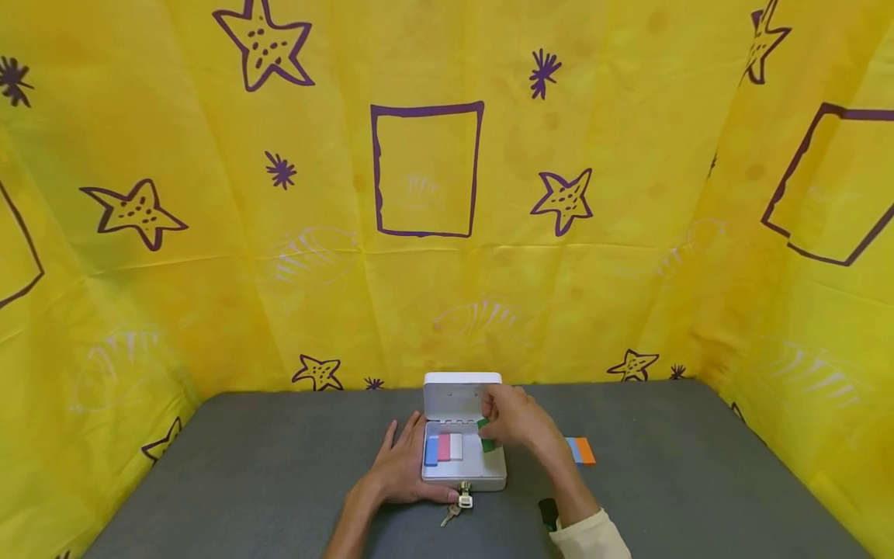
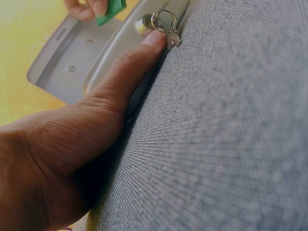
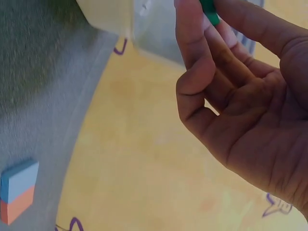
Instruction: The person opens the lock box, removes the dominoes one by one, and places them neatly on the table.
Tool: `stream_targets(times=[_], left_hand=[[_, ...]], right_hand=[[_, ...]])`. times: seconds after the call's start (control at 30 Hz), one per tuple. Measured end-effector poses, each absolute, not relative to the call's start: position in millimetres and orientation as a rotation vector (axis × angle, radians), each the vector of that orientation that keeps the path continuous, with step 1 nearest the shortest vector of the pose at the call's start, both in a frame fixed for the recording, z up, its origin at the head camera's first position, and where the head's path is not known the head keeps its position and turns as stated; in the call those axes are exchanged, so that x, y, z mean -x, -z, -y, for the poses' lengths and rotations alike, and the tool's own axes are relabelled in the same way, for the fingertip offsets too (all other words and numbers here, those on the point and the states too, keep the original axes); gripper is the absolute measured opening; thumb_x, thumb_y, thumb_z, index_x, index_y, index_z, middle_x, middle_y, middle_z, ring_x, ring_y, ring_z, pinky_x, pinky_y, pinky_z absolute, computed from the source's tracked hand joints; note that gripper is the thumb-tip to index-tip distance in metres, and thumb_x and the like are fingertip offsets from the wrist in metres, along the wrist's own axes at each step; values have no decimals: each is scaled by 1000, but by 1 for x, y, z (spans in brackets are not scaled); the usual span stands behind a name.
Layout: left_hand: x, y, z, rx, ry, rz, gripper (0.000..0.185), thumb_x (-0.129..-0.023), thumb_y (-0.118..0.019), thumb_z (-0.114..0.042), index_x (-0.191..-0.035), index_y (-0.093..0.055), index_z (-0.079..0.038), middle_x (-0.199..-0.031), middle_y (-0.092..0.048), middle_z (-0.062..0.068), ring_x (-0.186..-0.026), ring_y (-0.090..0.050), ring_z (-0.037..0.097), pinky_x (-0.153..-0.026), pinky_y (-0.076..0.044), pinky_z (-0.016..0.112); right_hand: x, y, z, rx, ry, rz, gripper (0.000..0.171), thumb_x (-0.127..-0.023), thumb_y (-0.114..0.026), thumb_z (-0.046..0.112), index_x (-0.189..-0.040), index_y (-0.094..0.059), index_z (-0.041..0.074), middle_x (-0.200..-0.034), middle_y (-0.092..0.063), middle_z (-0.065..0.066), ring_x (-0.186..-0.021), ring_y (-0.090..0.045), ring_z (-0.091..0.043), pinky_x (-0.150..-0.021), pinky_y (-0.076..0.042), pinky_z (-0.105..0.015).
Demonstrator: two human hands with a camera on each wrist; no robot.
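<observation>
A small white metal cash box [image 1: 482, 483] stands on the table with its lid [image 1: 454, 400] raised. Over the box's right part, my right hand [image 1: 520, 423] pinches a green block [image 1: 487, 445] between thumb and fingers. Blue [image 1: 431, 452], pink [image 1: 444, 448] and white [image 1: 456, 447] blocks lie side by side in the left of the box. My left hand [image 1: 405, 467] rests against the box's left side, fingers straight. Its thumb [image 2: 139, 55] lies along the front, its tip beside the lock [image 2: 147, 25]. A ring with keys [image 2: 172, 39] hangs from that lock.
Light blue [image 1: 573, 450] and orange [image 1: 584, 451] blocks lie together on the grey table [image 1: 279, 481], right of the box. A small dark object [image 1: 548, 511] is beside my right forearm. Yellow patterned cloth [image 1: 433, 310] encloses the table at the back and sides.
</observation>
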State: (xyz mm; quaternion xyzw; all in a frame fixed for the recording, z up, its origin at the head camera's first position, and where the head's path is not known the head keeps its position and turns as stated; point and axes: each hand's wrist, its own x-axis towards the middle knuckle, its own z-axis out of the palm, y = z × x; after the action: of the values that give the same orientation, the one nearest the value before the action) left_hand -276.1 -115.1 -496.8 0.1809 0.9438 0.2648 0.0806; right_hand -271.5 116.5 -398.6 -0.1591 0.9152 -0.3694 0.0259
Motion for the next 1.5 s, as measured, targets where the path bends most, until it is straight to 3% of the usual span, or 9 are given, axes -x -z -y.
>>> stream_targets(times=[0.33, 0.53, 0.77, 0.97, 1.27, 1.5], left_hand=[[275, 498, 115, -538, -806, -2842, 132, -68, -90, -63, -160, -23, 4, -169, -28, 28, -161, -22, 41, -132, -5, 66], [277, 497, 114, -533, -804, -2834, 132, -68, -89, -64, -160, -23, 3, -169, -27, 28, -161, -21, 42, -132, -4, 66], [278, 500, 114, -512, -810, -2818, 133, -68, -90, -64, -161, -22, 3, -170, -26, 27, -162, -21, 40, -133, -3, 65], [277, 499, 114, -507, -805, -2818, 134, -67, -90, -64, -161, -22, 3, -170, -26, 27, -162, -21, 40, -133, -4, 65], [275, 497, 114, -510, -796, -2831, 134, -67, -90, -65, -160, -23, 4, -170, -27, 27, -161, -23, 40, -133, -5, 65], [277, 500, 114, -514, -799, -2825, 135, -67, -89, -66, -161, -22, 4, -170, -25, 27, -162, -21, 39, -133, -4, 64]], right_hand=[[276, 390, -136, 529, 1129, -2712, 22, -81, -80, -8, -85, -60, -2, -65, -60, -6, -54, -63, -24, -51, -50, -26], [274, 385, -154, 564, 1100, -2638, 20, -81, -79, -8, -89, -61, -3, -65, -66, -10, -55, -67, -28, -58, -57, -37], [272, 382, -184, 480, 1147, -2596, 18, -86, -76, -7, -94, -59, -5, -68, -69, -13, -56, -65, -20, -60, -54, -34], [273, 387, -212, 357, 1147, -2660, 14, -91, -68, -8, -97, -56, -4, -75, -68, -17, -62, -64, -25, -64, -55, -40], [276, 393, -246, 225, 1103, -2758, 16, -90, -68, -8, -99, -55, -9, -81, -66, -18, -68, -68, -28, -66, -58, -43], [277, 403, -262, 94, 946, -2819, 15, -90, -69, -7, -99, -56, -8, -81, -63, -16, -70, -61, -24, -67, -53, -36]])
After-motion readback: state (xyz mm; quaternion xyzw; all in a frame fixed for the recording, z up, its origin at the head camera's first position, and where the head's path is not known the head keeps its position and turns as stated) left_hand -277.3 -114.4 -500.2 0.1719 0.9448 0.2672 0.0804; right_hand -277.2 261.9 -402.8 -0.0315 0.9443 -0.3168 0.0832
